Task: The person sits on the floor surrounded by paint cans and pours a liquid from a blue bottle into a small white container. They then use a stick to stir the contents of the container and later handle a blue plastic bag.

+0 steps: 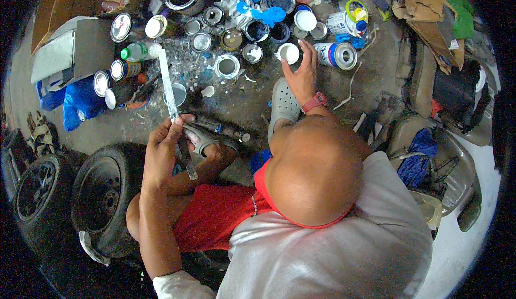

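Head cam: stick in one hand, cup by the other

Left hand pinches a paint-streaked stir stick upright above the knee. Right hand has loose fingers against a small white cup on the floor; can't tell if it's gripped. Open paint cans crowd it, so I reckon one careless nudge spills something.

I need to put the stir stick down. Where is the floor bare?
Bare concrete lies between the grey clog and the lying spray can, and toward the white strip. Crowded: the open paint cans ahead, tyres at left.
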Demonstrator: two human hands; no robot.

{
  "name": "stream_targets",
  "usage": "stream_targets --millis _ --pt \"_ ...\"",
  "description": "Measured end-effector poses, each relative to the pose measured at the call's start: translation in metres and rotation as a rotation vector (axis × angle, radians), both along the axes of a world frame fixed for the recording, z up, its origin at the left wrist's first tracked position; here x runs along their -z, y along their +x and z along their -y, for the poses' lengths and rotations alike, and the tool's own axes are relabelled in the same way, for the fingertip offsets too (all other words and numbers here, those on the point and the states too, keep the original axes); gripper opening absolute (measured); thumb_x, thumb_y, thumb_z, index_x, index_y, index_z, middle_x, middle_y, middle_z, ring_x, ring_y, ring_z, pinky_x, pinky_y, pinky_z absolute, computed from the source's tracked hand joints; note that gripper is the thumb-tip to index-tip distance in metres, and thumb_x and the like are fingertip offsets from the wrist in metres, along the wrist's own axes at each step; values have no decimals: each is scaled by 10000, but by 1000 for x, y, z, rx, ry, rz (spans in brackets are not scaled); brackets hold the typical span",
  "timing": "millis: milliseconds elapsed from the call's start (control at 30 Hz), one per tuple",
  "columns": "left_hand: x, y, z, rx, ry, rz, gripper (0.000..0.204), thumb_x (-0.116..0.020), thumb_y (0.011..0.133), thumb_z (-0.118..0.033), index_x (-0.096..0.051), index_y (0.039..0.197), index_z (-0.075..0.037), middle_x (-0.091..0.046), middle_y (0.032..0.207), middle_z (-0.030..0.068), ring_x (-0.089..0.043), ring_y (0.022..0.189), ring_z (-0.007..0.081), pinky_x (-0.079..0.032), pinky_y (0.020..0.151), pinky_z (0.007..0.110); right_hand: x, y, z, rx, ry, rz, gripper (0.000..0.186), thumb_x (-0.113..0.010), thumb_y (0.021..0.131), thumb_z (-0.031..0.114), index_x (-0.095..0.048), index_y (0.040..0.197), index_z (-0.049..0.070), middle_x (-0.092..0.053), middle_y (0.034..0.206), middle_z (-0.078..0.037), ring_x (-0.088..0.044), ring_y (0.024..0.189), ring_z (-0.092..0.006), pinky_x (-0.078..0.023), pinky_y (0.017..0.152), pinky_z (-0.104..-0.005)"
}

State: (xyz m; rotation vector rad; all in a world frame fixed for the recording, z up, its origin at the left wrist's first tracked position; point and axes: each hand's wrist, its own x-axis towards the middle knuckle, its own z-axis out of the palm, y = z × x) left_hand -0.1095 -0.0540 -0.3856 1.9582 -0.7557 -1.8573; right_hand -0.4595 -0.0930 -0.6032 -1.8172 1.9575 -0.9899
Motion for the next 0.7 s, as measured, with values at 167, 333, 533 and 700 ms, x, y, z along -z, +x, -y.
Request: stream_targets --millis 167,333,533,700 --pt "0 1 0 -44 -34 40 361 -546 1109 -341 -723 1222 -47 -701 825 19 -609 720 90 -476 678 240 -3 -3 -1 -16 34 35 754 -830 827 119 -439 1463 15 -466 1455 -233 -474 1363 -436 -403 1164 -509" --pt "2 2 -1 -15 -23 43 351 -516 1120 -326 -691 1245 -48 -681 813 17 -581 705 95 -445 647 233 1 -4 -5 -4 45 51 765 -822 834 127 -427 1481 30 -453 1476 -232 -460 1376 -440 -379 1177 -523" --pt "4 0 0 12 -34 88 347 -510 1122 -324 -694 1236 -53 -668 804 15 -565 680 102 -436 622 239 4 -5 -12 41 101 65 778 -825 826 110 -428 1491 44 -442 1485 -224 -436 1396 -436 -382 1177 -510" --pt "10 4 -3 20 -47 42 342 -513 1121 -331 -697 1230 -65 -670 806 16 -567 674 98 -434 610 239 5 -5 -6 54 77 66 725 -826 836 149 -472 1459 35 -479 1462 -206 -501 1348 -416 -411 1150 -497"
